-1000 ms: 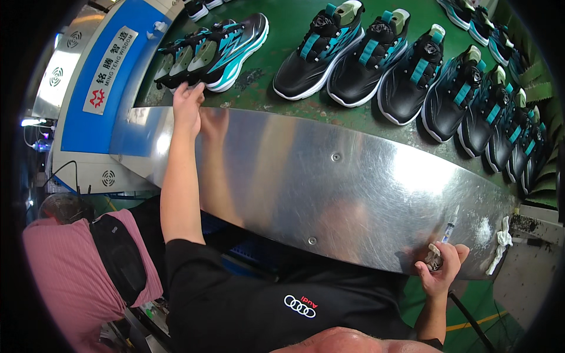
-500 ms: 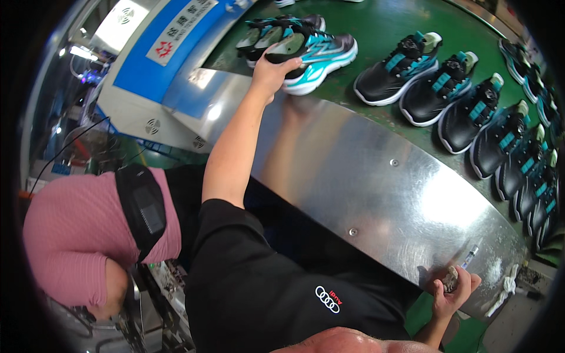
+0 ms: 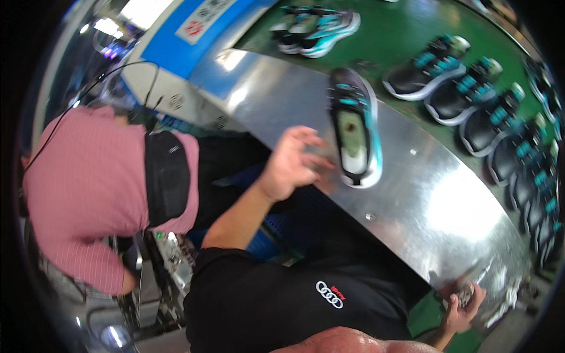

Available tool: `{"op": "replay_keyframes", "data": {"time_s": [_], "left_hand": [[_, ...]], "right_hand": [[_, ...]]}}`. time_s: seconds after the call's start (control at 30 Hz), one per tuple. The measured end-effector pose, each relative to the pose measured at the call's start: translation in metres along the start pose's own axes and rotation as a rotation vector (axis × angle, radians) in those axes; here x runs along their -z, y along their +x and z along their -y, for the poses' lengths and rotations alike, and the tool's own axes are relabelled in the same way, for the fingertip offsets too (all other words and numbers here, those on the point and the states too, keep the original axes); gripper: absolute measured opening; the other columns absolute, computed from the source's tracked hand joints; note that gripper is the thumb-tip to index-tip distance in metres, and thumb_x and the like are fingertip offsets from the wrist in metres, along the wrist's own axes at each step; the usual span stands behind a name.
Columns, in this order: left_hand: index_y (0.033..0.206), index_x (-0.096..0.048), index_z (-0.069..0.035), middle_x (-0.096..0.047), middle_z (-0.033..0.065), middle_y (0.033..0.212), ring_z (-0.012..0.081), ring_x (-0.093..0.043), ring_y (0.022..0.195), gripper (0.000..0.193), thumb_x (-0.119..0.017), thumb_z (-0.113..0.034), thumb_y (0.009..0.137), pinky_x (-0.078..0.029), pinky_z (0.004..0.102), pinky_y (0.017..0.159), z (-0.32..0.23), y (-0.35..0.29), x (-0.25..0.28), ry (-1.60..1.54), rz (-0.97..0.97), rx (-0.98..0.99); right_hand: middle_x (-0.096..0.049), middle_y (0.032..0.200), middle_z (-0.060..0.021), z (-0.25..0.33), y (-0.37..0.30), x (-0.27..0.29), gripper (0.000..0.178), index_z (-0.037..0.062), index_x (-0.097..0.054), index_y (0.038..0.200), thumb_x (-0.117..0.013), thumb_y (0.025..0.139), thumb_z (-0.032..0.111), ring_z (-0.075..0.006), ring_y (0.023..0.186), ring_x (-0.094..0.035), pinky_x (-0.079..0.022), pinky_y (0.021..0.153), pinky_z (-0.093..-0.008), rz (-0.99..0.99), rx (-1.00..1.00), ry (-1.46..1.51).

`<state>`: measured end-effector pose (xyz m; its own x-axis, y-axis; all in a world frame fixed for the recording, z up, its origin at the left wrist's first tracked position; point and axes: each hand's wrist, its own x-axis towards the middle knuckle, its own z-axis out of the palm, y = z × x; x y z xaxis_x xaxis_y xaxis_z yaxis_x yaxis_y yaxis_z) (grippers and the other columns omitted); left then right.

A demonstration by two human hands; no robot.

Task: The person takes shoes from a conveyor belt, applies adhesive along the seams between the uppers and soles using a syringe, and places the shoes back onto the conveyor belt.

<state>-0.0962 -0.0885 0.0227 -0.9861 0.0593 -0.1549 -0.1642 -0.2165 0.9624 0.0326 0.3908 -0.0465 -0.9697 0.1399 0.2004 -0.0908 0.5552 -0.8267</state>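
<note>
A black and teal running shoe [image 3: 355, 138] stands on the metal worktop, its toe away from me and its pale green inside showing. Just left of its heel is my left hand [image 3: 294, 165], slightly blurred, with the fingers spread and nothing in them. Low at the right, my right hand [image 3: 462, 315] curls around a small, rough grey-brown lump [image 3: 465, 294] at the worktop's edge. A thin, pen-like thing [image 3: 485, 272] lies beside that hand, too blurred to tell its kind.
The curved metal worktop [image 3: 400, 194] borders a green surface [image 3: 382, 44]. Several similar shoes [image 3: 459, 97] line its right side, and more teal shoes [image 3: 321, 32] stand at the back. A white knotted strip [image 3: 509, 300] lies at far right. Another person in pink [image 3: 100, 194] works at left.
The shoe my left hand gripped at the back has come nearer onto the metal worktop, turned toe-away. My left hand has let go. My right hand still holds the lump.
</note>
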Motion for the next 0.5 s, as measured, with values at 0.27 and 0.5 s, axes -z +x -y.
{"op": "replay_keyframes", "data": {"time_s": [0.27, 0.5], "left_hand": [[0.112, -0.058, -0.002, -0.059, 0.0034, 0.1, 0.0122, -0.053, 0.09, 0.042, -0.054, -0.038, 0.091, -0.042, 0.0268, 0.079, 0.011, 0.185, 0.073, 0.476, -0.137, 0.047], [0.117, -0.058, -0.01, -0.061, 0.0056, 0.104, 0.0173, -0.058, 0.097, 0.039, -0.058, -0.033, 0.086, -0.046, 0.0336, 0.086, -0.003, 0.18, 0.011, 0.282, -0.192, 0.084]], "right_hand": [[-0.057, 0.107, -0.0072, -0.047, -0.012, -0.001, 0.062, -0.0018, -0.047, 0.126, -0.071, 0.08, 0.032, -0.0144, 0.091, -0.055, -0.043, 0.083, -0.027, -0.277, -0.058, -0.019], [-0.065, 0.084, -0.0129, 0.009, 0.002, 0.01, 0.047, 0.0026, -0.064, 0.099, -0.082, 0.064, 0.03, -0.026, 0.075, -0.063, -0.049, 0.068, -0.0321, -0.138, -0.001, -0.04]]}}
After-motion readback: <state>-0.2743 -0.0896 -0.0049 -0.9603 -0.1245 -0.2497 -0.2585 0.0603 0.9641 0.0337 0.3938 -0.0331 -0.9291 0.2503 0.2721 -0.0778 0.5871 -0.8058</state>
